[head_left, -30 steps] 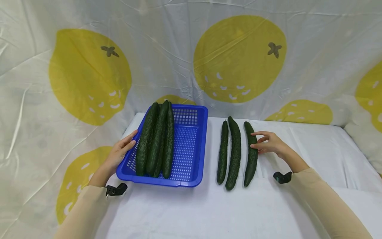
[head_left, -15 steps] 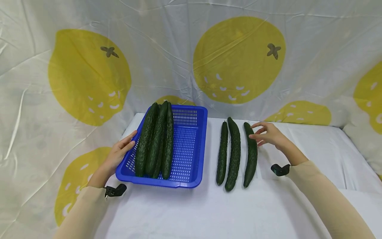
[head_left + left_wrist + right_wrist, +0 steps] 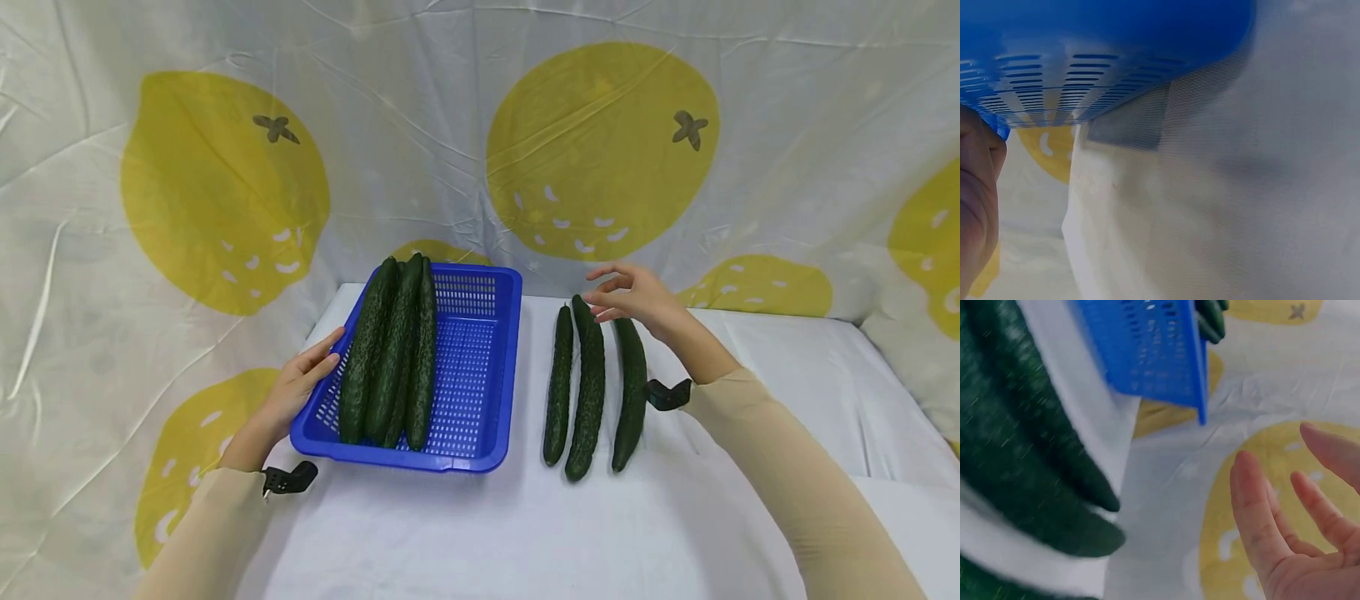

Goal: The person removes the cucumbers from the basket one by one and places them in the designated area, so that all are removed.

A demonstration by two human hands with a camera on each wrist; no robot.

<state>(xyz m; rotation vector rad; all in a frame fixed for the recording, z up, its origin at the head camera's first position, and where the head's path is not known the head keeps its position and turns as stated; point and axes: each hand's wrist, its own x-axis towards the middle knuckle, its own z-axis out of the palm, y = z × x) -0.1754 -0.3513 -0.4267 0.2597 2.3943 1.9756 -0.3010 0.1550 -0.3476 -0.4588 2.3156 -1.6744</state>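
My left hand (image 3: 300, 383) holds the left rim of a blue plastic basket (image 3: 501, 383) with slotted walls. Several dark green cucumbers (image 3: 390, 358) lie lengthwise in the basket's left half, their far ends propped up by the back rim. Three more lie on the white cloth to its right: a thin left cucumber (image 3: 558, 387), a longer middle cucumber (image 3: 589, 392) and a right cucumber (image 3: 631, 400). Over the far ends of the middle and right ones is my right hand (image 3: 630, 296), fingers spread and nothing between them; the right wrist view shows its fingertips apart from the cucumbers.
White cloth (image 3: 465, 533) covers the table. Behind and to the left hangs a pale curtain (image 3: 412, 125) printed with large yellow lemons. Each wrist carries a small black camera, such as the right one (image 3: 667, 394).
My right hand has left the right cucumber and moved left and away from me, up over the middle one's far end. The basket, left hand and cucumbers stay in place.
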